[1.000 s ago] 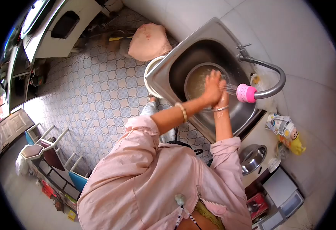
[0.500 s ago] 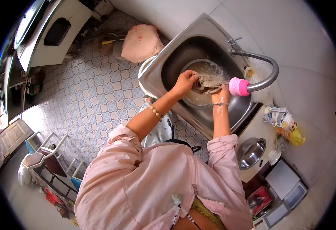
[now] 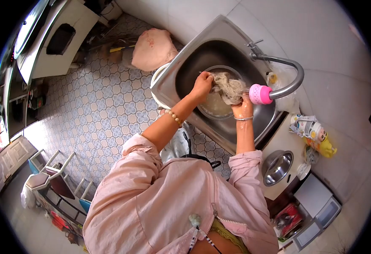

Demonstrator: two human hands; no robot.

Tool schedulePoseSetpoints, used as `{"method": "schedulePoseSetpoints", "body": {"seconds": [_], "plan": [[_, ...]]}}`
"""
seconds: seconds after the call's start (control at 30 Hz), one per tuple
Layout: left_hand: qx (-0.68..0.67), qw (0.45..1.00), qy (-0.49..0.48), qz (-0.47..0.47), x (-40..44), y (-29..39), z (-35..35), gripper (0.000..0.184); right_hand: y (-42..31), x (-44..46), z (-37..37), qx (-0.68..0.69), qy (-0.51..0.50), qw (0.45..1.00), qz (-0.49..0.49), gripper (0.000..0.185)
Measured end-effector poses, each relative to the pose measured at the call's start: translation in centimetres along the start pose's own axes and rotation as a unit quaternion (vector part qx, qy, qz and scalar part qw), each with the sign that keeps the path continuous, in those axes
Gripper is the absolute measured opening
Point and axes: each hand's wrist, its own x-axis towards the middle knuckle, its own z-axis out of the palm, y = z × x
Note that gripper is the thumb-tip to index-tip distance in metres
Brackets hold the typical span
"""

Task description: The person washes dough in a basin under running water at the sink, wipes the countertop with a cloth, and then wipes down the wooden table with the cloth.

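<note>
A wet, beige, mesh-like rag (image 3: 228, 88) stretches between my two hands over the sink (image 3: 257, 122). My left hand (image 3: 202, 86) is closed on its left end, thumb and fingers pinched together. My right hand (image 3: 242, 109) grips the other end, just below the pink faucet head (image 3: 260, 94); its fingers are partly hidden, and the hand and wrist look wet. Beneath the rag, a round basin (image 3: 211, 115) of cloudy water sits in the sink. The curved grey spout (image 3: 297, 80) reaches over from the right.
Right of the sink, a metal bowl (image 3: 277, 168), a cartoon-printed bottle (image 3: 310, 128) and a yellow figure-shaped item (image 3: 327, 147) stand on the counter (image 3: 274, 186). A pinkish cover (image 3: 153, 50) lies beyond the sink's left side. Chairs (image 3: 62, 169) stand at lower left on the floor.
The rag has shifted and bunched differently, its mesh now more spread towards me and the faucet. My left hand has moved slightly left and up. My right hand stays by the faucet head.
</note>
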Motion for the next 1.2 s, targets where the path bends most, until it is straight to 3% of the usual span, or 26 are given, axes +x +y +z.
{"method": "schedulePoseSetpoints", "body": {"seconds": [0.07, 0.1, 0.17, 0.3, 0.37, 0.4, 0.43, 0.5, 0.53, 0.63, 0.77, 0.8, 0.83, 0.87, 0.9, 0.97, 1.0, 1.03, 1.1, 1.13, 1.17, 1.2], "plan": [[0.192, 0.981, 0.019, -0.020, 0.4, -1.0, -0.9, 0.013, -0.9, -0.3, 0.6, 0.028, 0.002, 1.000, -0.001, 0.038], [0.192, 0.981, 0.018, -0.020, 0.6, -1.5, -1.2, 0.013, -1.0, -0.3, 0.7, 0.029, 0.002, 1.000, -0.002, 0.038], [0.302, 0.935, 0.052, 0.179, 0.7, -2.7, -1.9, 0.026, -1.2, -0.2, 1.0, 0.050, -0.020, 0.999, 0.001, 0.039], [0.287, 0.916, -0.005, 0.279, -1.3, 0.5, -0.5, 0.035, -1.4, 0.2, 1.0, 0.067, -0.035, 0.997, 0.006, 0.038], [0.218, 0.921, -0.252, 0.200, -2.1, 1.5, 0.5, 0.040, -1.2, 0.5, 0.9, 0.070, -0.066, 0.995, 0.023, 0.035], [0.309, 0.860, -0.261, 0.310, -2.3, 2.0, 1.0, 0.043, -1.2, 0.4, 1.3, 0.071, -0.066, 0.995, 0.024, 0.035], [0.309, 0.860, -0.261, 0.310, -2.2, 2.1, 1.0, 0.043, -1.1, 0.1, 1.7, 0.040, -0.050, 0.998, 0.002, 0.035], [0.481, 0.793, -0.232, 0.292, -1.9, 2.8, 1.3, 0.046, -1.3, -0.4, 2.3, 0.009, -0.034, 0.999, -0.022, 0.035], [0.480, 0.794, -0.232, 0.292, -2.2, 3.0, 1.5, 0.046, -1.4, -0.7, 2.5, 0.017, -0.034, 0.999, -0.021, 0.034], [0.646, 0.693, -0.147, 0.285, -3.3, 3.6, 2.1, 0.034, -1.0, -0.1, 1.0, 0.047, -0.024, 0.998, -0.035, 0.029], [0.630, 0.681, -0.079, 0.364, -2.5, 3.5, 1.6, 0.027, -1.1, 0.7, -1.4, 0.050, 0.016, 0.996, -0.072, 0.029], [0.543, 0.743, -0.089, 0.381, -2.7, 2.9, 2.0, 0.026, -0.7, 1.3, -3.0, 0.051, 0.016, 0.996, -0.072, 0.029], [0.448, 0.797, -0.097, 0.393, -3.0, 2.4, 2.4, 0.025, 0.1, 2.3, -5.4, -0.023, 0.082, 0.996, -0.031, 0.029], [0.391, 0.870, -0.097, 0.284, -4.1, 2.9, 3.4, 0.026, 0.5, 2.3, -5.6, -0.060, 0.115, 0.991, -0.013, 0.030], [0.391, 0.870, -0.098, 0.285, -4.2, 2.5, 4.0, 0.026, 0.8, 2.3, -5.8, -0.096, 0.146, 0.985, 0.008, 0.031], [0.315, 0.892, -0.107, 0.304, -4.1, 0.9, 5.1, 0.028, 1.2, 1.1, -3.4, -0.047, 0.100, 0.993, 0.036, 0.032], [0.332, 0.869, -0.110, 0.352, -4.3, -0.2, 5.2, 0.032, 1.2, 0.2, -1.7, -0.004, 0.046, 0.997, 0.057, 0.033], [0.331, 0.869, -0.108, 0.351, -4.8, -1.4, 5.4, 0.032, 1.0, -0.3, -0.7, 0.025, 0.003, 0.997, 0.077, 0.033], [0.410, 0.814, -0.170, 0.374, -6.2, -2.8, 5.7, 0.035, 0.9, -0.9, 0.2, 0.078, -0.069, 0.990, 0.097, 0.034], [0.370, 0.793, -0.151, 0.459, -7.3, -2.7, 5.9, 0.036, 1.0, -0.8, 0.1, 0.096, -0.098, 0.986, 0.099, 0.035], [0.370, 0.793, -0.152, 0.459, -6.8, -3.1, 6.1, 0.036, 0.8, -0.6, -0.1, 0.113, -0.117, 0.982, 0.097, 0.035], [0.407, 0.784, -0.053, 0.466, -5.5, -4.0, 6.3, 0.036, 1.1, -0.4, -0.4, 0.123, -0.128, 0.979, 0.097, 0.036]]}}
